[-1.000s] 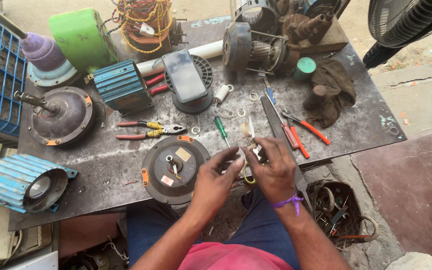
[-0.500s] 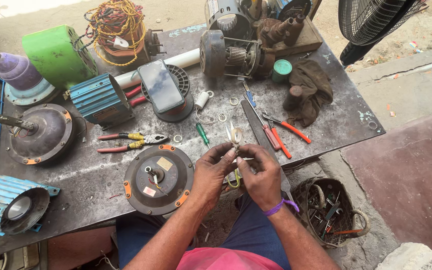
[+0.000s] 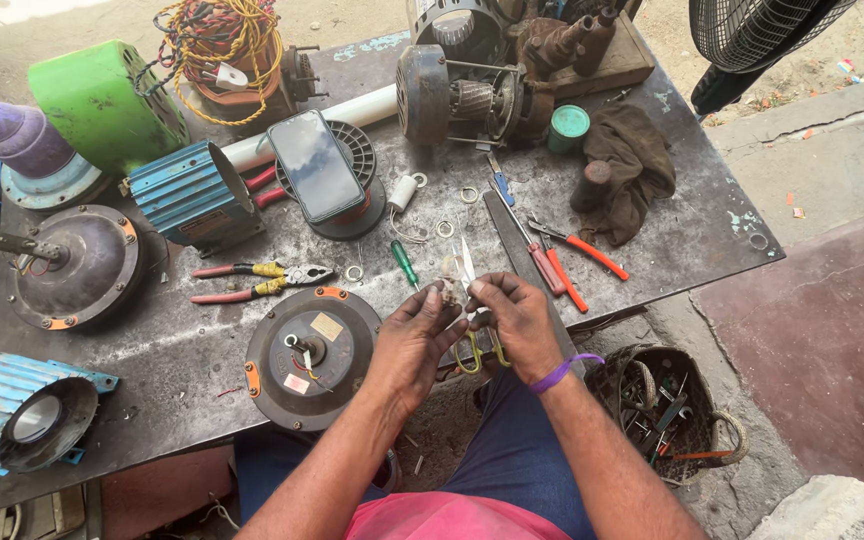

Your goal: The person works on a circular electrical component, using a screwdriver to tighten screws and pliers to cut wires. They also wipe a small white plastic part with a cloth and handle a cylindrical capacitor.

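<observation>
Pinched between both hands at the table's (image 3: 652, 250) front edge, a small pale part (image 3: 449, 292) — left hand (image 3: 414, 335) and right hand (image 3: 517, 320) both closed on it, yellow-handled scissors (image 3: 477, 335) beneath — work appears mid-way, round motor housing (image 3: 312, 355) untouched beside them.

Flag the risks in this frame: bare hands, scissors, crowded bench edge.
1. The scissors are worked between both bare hands, left hand and right hand, blades close to the fingertips; a slip could cut.
2. The hands sit at the front rim of the table, so a small part could drop to the ground.
3. The phone rests tilted on a round black fan part and might slide off if the table is bumped.
</observation>
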